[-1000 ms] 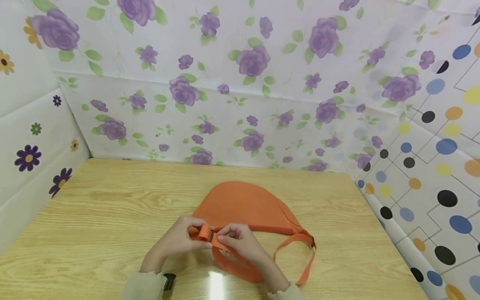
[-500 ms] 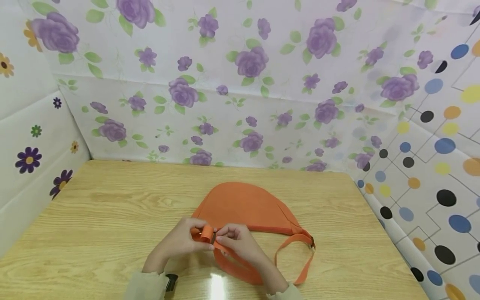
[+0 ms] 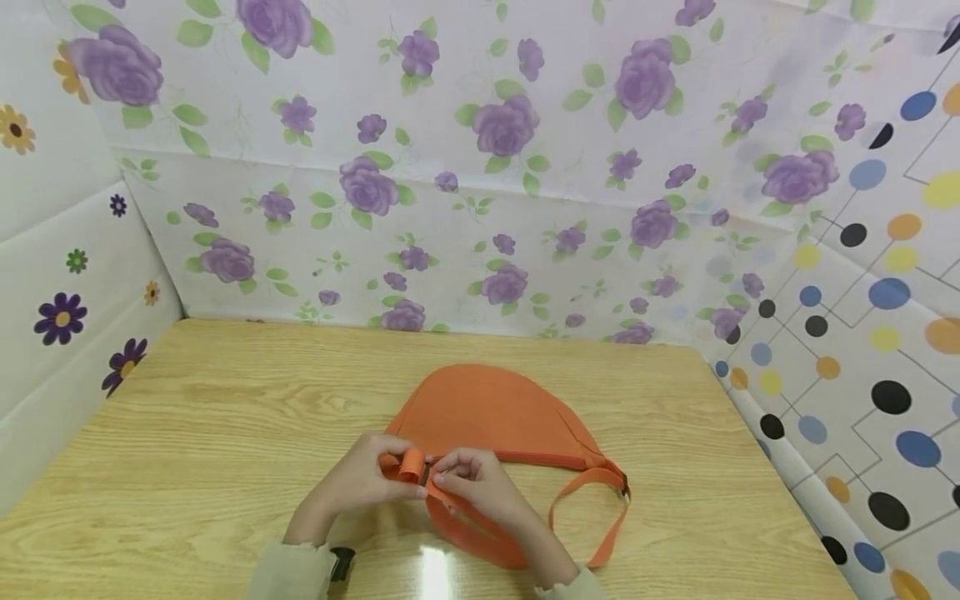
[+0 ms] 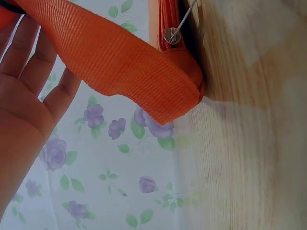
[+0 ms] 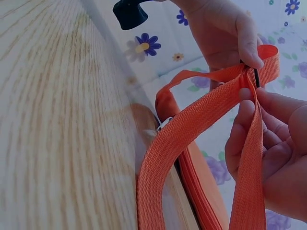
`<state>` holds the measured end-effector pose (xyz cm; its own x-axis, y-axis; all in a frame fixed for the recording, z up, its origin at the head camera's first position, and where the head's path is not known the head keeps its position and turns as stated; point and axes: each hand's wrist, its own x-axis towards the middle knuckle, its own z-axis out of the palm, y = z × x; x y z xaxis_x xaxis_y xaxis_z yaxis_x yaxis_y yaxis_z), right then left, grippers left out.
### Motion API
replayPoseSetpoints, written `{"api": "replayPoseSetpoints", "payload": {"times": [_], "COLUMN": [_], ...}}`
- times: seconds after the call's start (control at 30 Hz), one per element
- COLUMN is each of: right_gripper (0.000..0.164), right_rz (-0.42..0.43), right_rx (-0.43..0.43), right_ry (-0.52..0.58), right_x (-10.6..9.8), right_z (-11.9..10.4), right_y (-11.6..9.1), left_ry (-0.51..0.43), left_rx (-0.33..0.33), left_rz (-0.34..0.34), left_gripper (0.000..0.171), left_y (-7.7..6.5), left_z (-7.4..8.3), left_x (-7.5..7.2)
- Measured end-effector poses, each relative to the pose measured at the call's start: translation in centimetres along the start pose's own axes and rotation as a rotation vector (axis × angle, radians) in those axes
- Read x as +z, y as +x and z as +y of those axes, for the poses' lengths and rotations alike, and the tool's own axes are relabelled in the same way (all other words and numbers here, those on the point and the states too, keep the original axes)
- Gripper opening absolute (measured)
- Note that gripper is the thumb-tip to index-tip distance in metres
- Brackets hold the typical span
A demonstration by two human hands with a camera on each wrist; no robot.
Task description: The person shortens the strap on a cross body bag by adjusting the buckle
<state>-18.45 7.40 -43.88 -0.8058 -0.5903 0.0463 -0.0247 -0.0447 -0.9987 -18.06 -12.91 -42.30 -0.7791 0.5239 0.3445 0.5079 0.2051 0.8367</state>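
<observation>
From my end, the largest thing I see is the purple-flowered cloth [image 3: 450, 179] hanging behind everything, and below it the wood-grain tabletop [image 3: 225, 417]. The orange waist bag [image 3: 487, 412] lies on that tabletop, near the middle, its curved side toward the cloth and its zipper edge toward the person. Its orange strap [image 5: 177, 127] loops out in front and is lifted partway off the surface. I have both hands just beside each other on it: the left hand [image 3: 360, 475] pinches the strap at a small folded loop, while the right hand [image 3: 483, 487] pinches the webbing close by. A black slider [image 5: 257, 77] sits between them — webbing threaded through it. Smallest is the metal zipper pull [image 4: 172, 36] — at the bag's end.
</observation>
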Motion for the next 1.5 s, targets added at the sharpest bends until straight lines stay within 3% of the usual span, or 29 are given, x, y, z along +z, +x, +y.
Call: {"api": "replayPoseSetpoints", "payload": {"times": [0.33, 0.43, 0.67, 0.73, 0.87, 1.13, 1.5], "right_gripper": [0.020, 0.020, 0.017, 0.017, 0.016, 0.015, 0.014], "right_rz": [-0.015, 0.001, 0.045, 0.040, 0.032, 0.030, 0.051], "right_rx": [-0.011, -0.012, 0.036, 0.047, 0.046, 0.004, -0.005], "right_ry": [0.026, -0.014, -0.116, -0.119, -0.113, -0.119, -0.086], "right_x": [-0.4, -0.7, -0.3, -0.2, 0.1, 0.4, 0.5], "right_z": [0.7, 0.8, -1.3, -1.8, -2.0, -2.0, -1.3], "right_y": [-0.2, -0.3, -0.8, -0.9, -0.8, -0.5, -0.1], "left_ry": [0.009, 0.013, 0.031, 0.028, 0.002, -0.037, -0.059], "left_rx": [-0.031, -0.024, -0.015, -0.020, -0.011, 0.001, 0.024], "left_rz": [0.007, 0.012, 0.031, 0.031, 0.029, 0.028, 0.019], "left_gripper": [0.016, 0.017, 0.015, 0.015, 0.015, 0.016, 0.018], "left_y": [-0.1, -0.1, 0.0, 0.0, 0.0, -0.3, -0.3], "left_z": [0.0, 0.2, 3.1, 3.3, 3.0, 0.1, -0.2], "left_x": [-0.1, -0.2, -0.7, -0.7, -0.7, -0.4, -0.4]}}
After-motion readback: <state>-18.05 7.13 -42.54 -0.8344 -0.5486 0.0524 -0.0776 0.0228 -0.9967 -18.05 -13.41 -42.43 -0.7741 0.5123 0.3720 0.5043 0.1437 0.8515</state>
